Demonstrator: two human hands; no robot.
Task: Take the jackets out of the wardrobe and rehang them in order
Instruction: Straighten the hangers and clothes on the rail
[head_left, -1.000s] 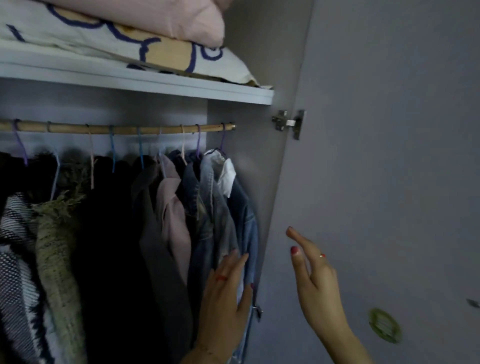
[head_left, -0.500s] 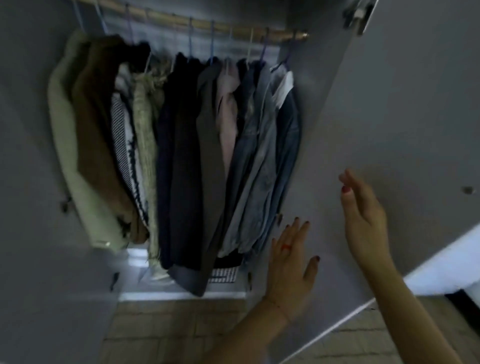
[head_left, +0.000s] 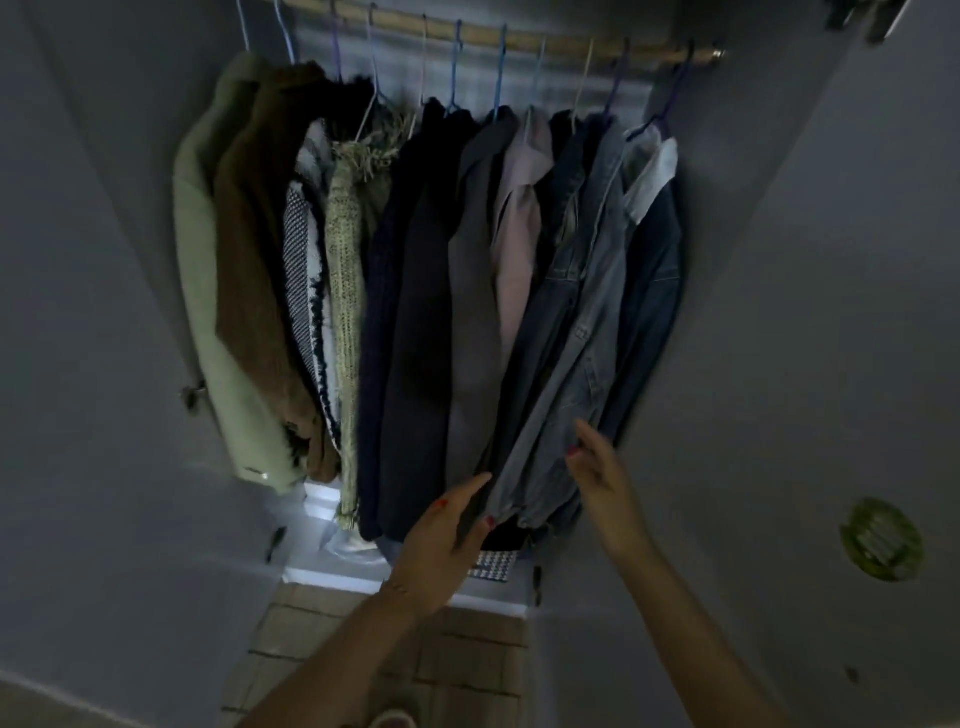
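Grey wardrobe (head_left: 779, 312) doors stand open around a wooden rail (head_left: 519, 39). Jackets (head_left: 467, 270) hang on it in a packed row, green at far left, denim at right. Left hand (head_left: 441, 540), fingers spread, touches the denim jacket (head_left: 576, 332) hem. Right hand (head_left: 602, 478), fingers extended, touches its right side.

Round green sticker (head_left: 881, 539) on door; tiled floor (head_left: 457, 654).
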